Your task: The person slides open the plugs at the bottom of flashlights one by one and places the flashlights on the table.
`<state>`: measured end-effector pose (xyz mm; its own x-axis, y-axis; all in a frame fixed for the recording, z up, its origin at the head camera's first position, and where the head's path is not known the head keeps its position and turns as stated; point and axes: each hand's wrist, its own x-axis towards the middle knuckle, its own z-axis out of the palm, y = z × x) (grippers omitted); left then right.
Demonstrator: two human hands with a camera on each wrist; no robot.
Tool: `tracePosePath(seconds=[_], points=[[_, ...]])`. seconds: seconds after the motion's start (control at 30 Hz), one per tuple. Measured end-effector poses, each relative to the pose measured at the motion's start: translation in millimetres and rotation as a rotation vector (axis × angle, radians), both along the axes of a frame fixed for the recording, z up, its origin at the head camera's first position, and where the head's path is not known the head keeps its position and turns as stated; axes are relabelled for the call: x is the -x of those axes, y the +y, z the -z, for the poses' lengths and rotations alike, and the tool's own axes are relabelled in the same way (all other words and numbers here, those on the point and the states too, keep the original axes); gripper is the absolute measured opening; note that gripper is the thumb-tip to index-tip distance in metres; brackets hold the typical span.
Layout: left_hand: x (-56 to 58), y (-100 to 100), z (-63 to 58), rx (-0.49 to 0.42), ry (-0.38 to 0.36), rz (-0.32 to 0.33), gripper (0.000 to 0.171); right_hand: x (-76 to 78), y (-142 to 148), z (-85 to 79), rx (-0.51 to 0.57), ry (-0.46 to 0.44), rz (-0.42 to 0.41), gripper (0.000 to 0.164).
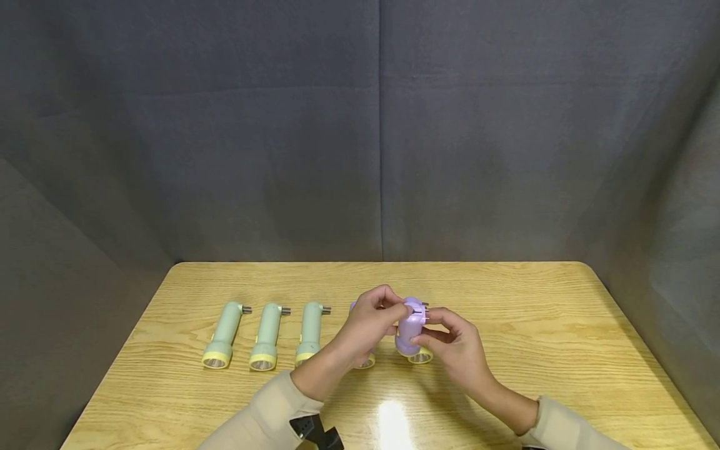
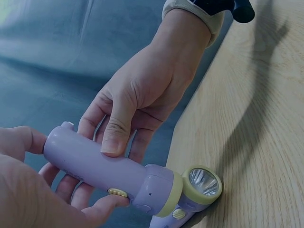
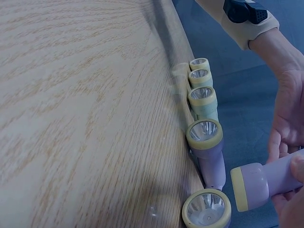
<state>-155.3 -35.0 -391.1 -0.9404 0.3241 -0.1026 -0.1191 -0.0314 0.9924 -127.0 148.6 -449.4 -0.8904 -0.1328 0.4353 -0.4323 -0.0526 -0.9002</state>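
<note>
A purple flashlight (image 1: 412, 336) with a yellow rim is held above the table between both hands. Metal plug prongs stick out at its upper end in the head view. My left hand (image 1: 362, 325) pinches that end, its thumb beside the prongs. From the other side my right hand (image 1: 462, 356) grips the body with thumb and fingers. In the left wrist view a yellow switch (image 2: 118, 192) shows on the flashlight's side, with a left-hand finger touching it. Two more purple flashlights lie below the hands, one with its lens (image 1: 420, 356) visible, the other partly hidden by my left hand.
Three green flashlights (image 1: 268, 328) with yellow rims lie in a row on the left of the wooden table (image 1: 534, 312), lenses toward me and prongs pointing right. A dark grey curtain (image 1: 281, 156) hangs behind the table and along its sides.
</note>
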Motion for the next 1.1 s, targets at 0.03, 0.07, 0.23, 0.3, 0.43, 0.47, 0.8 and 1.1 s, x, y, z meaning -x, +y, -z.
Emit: tracePosePath(seconds=[0.03,0.07,0.23,0.3,0.43,0.47,0.8,1.1], points=[[0.2,0.2,0.2,-0.002,0.000,0.002,0.010,0.1,0.3,0.1,0.000,0.000,-0.003,0.034],[0.2,0.5,0.3,-0.002,-0.002,0.003,0.010,0.1,0.6,0.1,-0.001,0.001,-0.004,0.034],[0.3,1.8,0.1,-0.003,-0.005,0.004,0.011,0.6,1.7,-0.3,-0.006,0.000,-0.002,0.034],[0.3,2.4,-0.3,0.003,-0.005,0.001,0.013,0.8,1.7,-0.7,-0.008,-0.001,0.002,0.034],[0.3,3.5,-0.4,0.022,-0.018,-0.009,0.014,1.0,1.3,-0.9,-0.014,-0.005,0.017,0.033],[0.1,3.7,-0.6,0.024,-0.022,-0.012,0.014,1.0,1.2,-0.9,-0.015,-0.007,0.019,0.032],[0.3,5.0,0.6,0.032,-0.049,-0.017,0.017,1.2,0.7,-0.4,-0.015,-0.011,0.012,0.032],[1.5,4.8,1.4,0.028,-0.050,-0.005,0.019,1.9,0.4,-3.1,-0.042,-0.026,0.029,0.027]])
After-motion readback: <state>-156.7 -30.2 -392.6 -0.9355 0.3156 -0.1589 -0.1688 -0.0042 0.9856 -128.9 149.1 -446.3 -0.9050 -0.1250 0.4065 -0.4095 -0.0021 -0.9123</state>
